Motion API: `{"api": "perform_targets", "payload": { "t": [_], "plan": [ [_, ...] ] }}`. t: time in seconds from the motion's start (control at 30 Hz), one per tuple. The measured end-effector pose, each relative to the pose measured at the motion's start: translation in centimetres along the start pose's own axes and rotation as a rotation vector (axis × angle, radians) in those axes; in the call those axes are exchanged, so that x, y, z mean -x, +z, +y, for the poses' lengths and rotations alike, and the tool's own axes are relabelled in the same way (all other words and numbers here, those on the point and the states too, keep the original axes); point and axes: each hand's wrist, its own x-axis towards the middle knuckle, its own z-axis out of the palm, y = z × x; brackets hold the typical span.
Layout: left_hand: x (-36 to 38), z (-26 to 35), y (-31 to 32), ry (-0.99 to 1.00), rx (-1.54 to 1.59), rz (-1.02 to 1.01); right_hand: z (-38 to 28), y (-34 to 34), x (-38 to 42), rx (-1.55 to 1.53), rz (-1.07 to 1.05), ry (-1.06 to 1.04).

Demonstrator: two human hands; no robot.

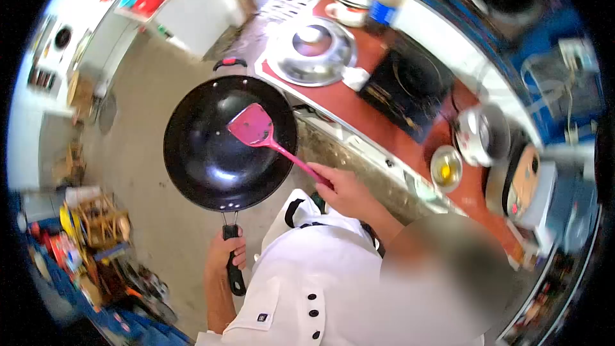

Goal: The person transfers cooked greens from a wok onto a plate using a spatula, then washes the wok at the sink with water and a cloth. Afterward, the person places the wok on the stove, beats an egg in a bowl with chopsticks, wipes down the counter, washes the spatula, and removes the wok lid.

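Observation:
My left hand (225, 251) is wrapped round the black handle of a large dark wok (218, 160), which is held in the air over the floor. The wok's inside is shiny and shows no food. My right hand (343, 191) grips the handle of a pink spatula (255, 127). The spatula's flat blade is over the wok's inner surface, with dark specks on it; whether it touches the wok I cannot tell.
The red counter (346, 112) on the right holds a metal lid (312, 51), a black induction cooker (408, 83), a small bowl with something yellow (446, 168) and a pot (482, 134). Wooden stools (102, 221) stand at the lower left.

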Motion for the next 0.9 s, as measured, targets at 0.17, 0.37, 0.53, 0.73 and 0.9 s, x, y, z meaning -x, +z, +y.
{"api": "perform_targets", "payload": {
  "t": [0.17, 0.37, 0.53, 0.73, 0.9],
  "plan": [
    [-0.8, -3.1, -2.6, 0.087, 0.360, 0.154, -2.0, 2.9, -8.9, -0.110, -0.397, -0.001],
    [-3.8, -0.8, -7.5, 0.118, 0.635, 0.220, -6.9, 9.3, -21.5, 0.063, -0.623, -0.152],
    [-7.1, 5.2, -16.8, 0.044, 0.806, 0.176, -13.0, 17.7, -32.3, 0.179, -0.691, -0.197],
    [-8.5, 17.1, -26.2, 0.032, 0.798, 0.184, -21.8, 25.1, -44.2, 0.165, -0.757, -0.252],
    [-13.4, 27.5, -32.9, 0.137, 0.801, 0.167, -25.3, 29.0, -55.4, 0.249, -0.788, -0.207]
  ]
}}
